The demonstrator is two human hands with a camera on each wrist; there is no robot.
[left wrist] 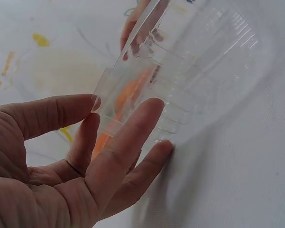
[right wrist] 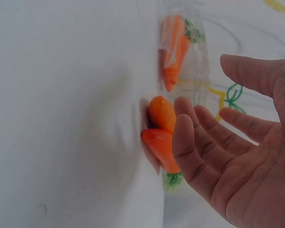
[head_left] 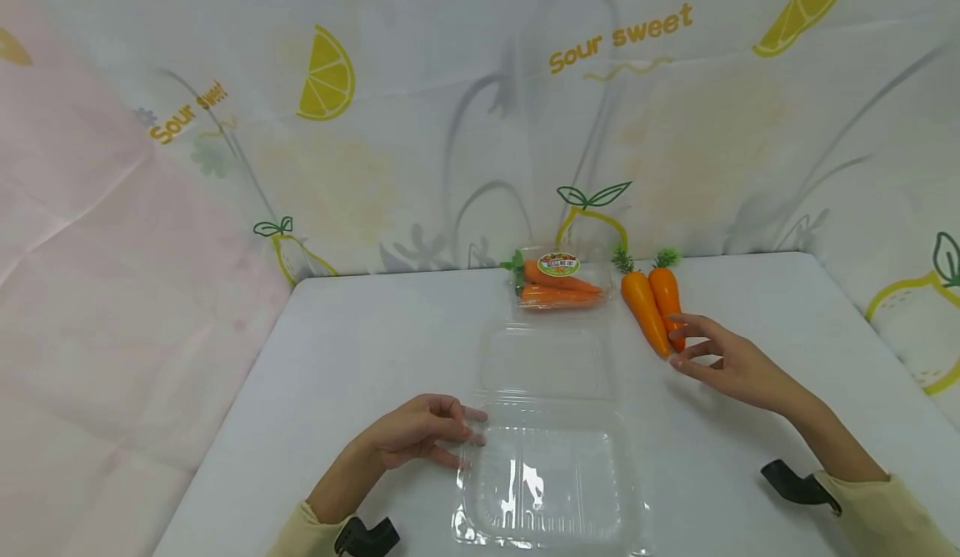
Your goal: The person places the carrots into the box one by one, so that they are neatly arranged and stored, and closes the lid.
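A clear plastic clamshell container lies unfolded on the table, one half beyond the other. My left hand is at its left side; in the left wrist view the thumb and a finger pinch the thin clear edge, while other fingers extend beneath. Two loose orange carrots with green tops, a left carrot and a right carrot, lie side by side at the back right. Beside their tips is my right hand, fingers spread and slightly bent, holding nothing. Whether its fingertips touch the carrots I cannot tell.
A closed clear box with carrots inside and a label on its lid stands at the back of the white table. Behind the table hangs a lemon-print cloth.
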